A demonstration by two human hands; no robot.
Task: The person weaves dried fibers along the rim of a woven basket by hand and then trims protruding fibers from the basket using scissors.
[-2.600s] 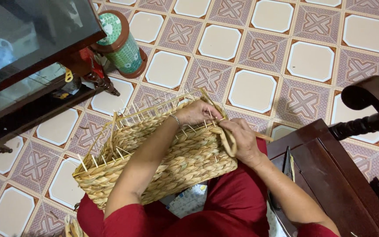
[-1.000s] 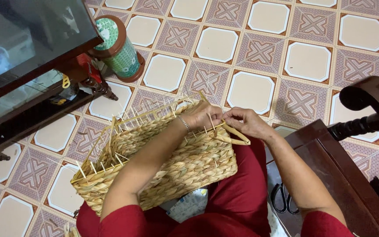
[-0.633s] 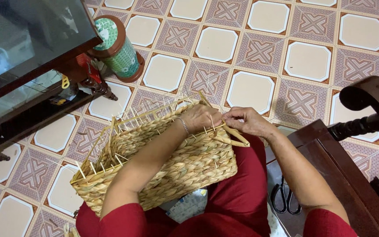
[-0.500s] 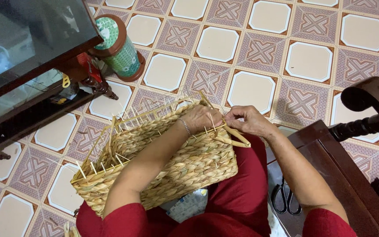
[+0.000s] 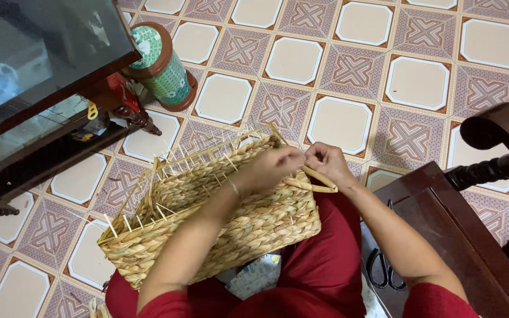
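A rectangular woven straw basket (image 5: 207, 218) rests on my lap, with loose straw ends sticking up along its rim. My left hand (image 5: 275, 166) reaches across the basket and pinches a straw strand at the far right corner of the rim. My right hand (image 5: 328, 165) is just beside it, fingers closed on the same corner, where a thick tan strand (image 5: 316, 181) loops out below. The two hands nearly touch.
A dark wooden chair (image 5: 472, 235) stands at my right, with black scissors (image 5: 384, 271) on its seat. A glass-topped dark table (image 5: 36, 88) is at the left. A green patterned cylinder (image 5: 163, 68) stands on the tiled floor beside it.
My right hand has moved up from the basket's side to the top corner beside my left hand. Both hands have kept working that corner with small finger movements.
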